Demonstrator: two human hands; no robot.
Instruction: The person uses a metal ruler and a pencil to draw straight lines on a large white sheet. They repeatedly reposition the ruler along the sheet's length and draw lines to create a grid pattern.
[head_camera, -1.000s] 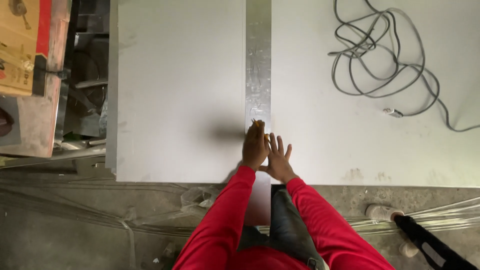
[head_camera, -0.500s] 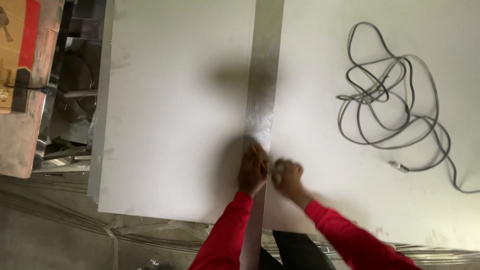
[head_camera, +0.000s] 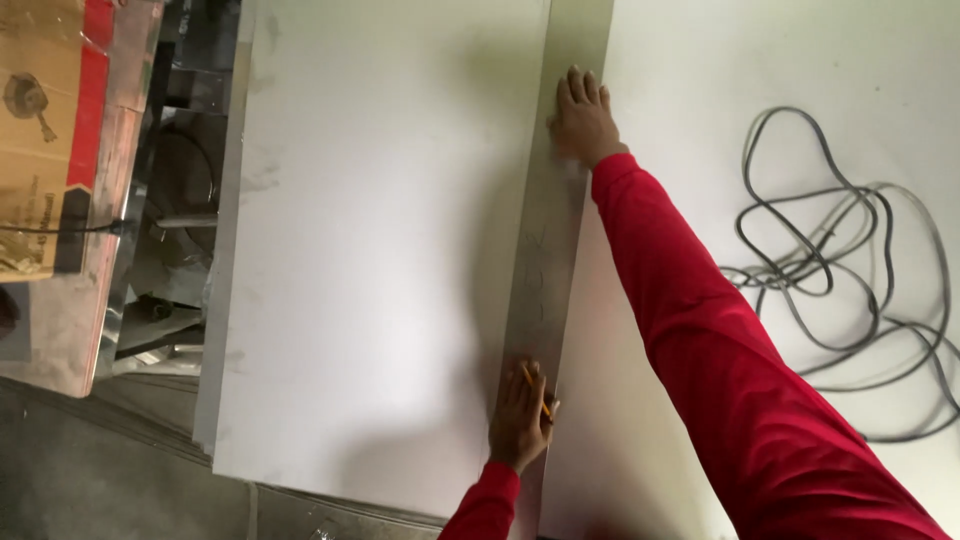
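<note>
Head view: long flat metal strip (head_camera: 545, 260) on white sheet (head_camera: 380, 250).
Left hand (head_camera: 520, 415): holds pencil (head_camera: 535, 388), pressing strip's near end.
Right hand (head_camera: 583, 120): flat, fingers spread on far end.

Two hands show: the left hand (head_camera: 520, 418) and the right hand (head_camera: 583, 118). One pencil (head_camera: 535, 389). One metal strip (head_camera: 550, 240). One white sheet (head_camera: 380, 230). One grey cable (head_camera: 840, 270), tangled. One cardboard box (head_camera: 40, 140). Two red sleeves (head_camera: 720, 340).
</note>
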